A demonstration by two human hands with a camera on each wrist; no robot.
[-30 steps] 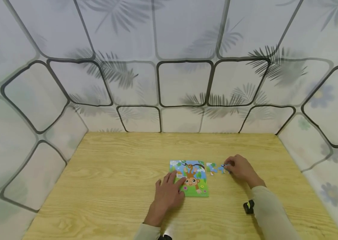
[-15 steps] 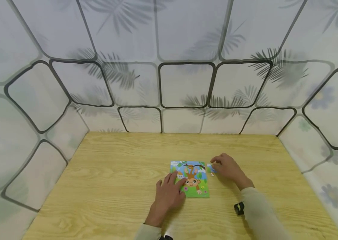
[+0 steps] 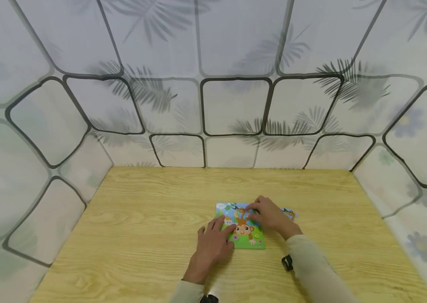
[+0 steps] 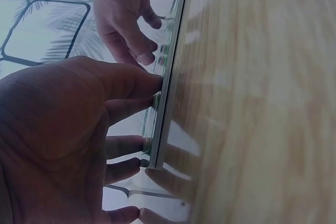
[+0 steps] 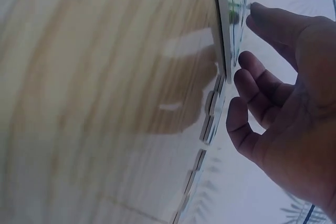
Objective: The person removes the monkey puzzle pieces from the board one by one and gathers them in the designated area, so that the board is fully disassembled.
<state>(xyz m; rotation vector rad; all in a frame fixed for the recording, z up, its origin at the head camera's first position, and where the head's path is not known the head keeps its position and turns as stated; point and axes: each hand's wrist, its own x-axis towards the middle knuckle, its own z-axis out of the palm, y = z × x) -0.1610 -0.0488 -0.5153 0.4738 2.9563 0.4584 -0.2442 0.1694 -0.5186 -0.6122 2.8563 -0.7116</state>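
A square jigsaw puzzle [image 3: 245,242] with a cartoon monkey picture lies flat on the table. My left hand [image 3: 212,245] rests on its left part with fingers spread, and in the left wrist view the fingertips [image 4: 152,83] meet its face. Over the puzzle's upper right reaches my right hand [image 3: 274,218], thumb and fingers apart at the surface; no loose piece shows between them. One loose puzzle piece [image 3: 290,213] shows beyond the right hand. In the right wrist view two pieces lie beside the puzzle, a nearer piece [image 5: 212,109] and a farther piece [image 5: 190,187].
The wooden table [image 3: 152,210] extends around the puzzle on all sides. Patterned curtain-like walls [image 3: 232,105] stand along its back and both sides. A black strap or device [image 3: 287,263] sits at the right sleeve.
My right hand has moved left, from the loose pieces beside the puzzle to the puzzle's upper right, uncovering one loose piece. My left hand stays in place on the puzzle.
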